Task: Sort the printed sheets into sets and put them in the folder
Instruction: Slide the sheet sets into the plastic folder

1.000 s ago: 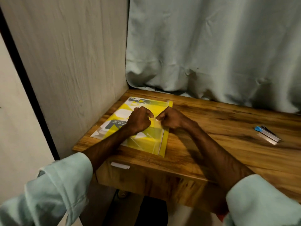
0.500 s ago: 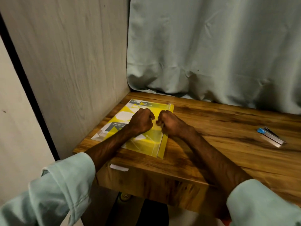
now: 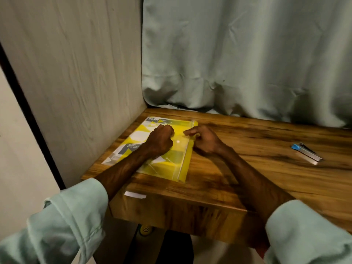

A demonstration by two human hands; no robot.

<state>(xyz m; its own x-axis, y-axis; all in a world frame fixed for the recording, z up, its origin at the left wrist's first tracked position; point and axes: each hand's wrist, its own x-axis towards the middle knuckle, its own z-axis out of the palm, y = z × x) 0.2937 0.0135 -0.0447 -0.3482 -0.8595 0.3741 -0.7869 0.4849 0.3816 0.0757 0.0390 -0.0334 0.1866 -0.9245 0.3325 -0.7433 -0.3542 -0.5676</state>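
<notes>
Evidently the task is near its end: in the head view the folder lies flat in the worktop's left corner, against the wall, with printed sheets showing through its clear cover. The hands are close together but apart. The left hand rests on the folder as a fist; whether it pinches anything I cannot tell. The right hand hangs loose at the zip edge, forefinger out, gripping nothing visible. Next, I judge, the left hand pins the folder while the right runs the closure along that edge. A stapler lies well apart.
</notes>
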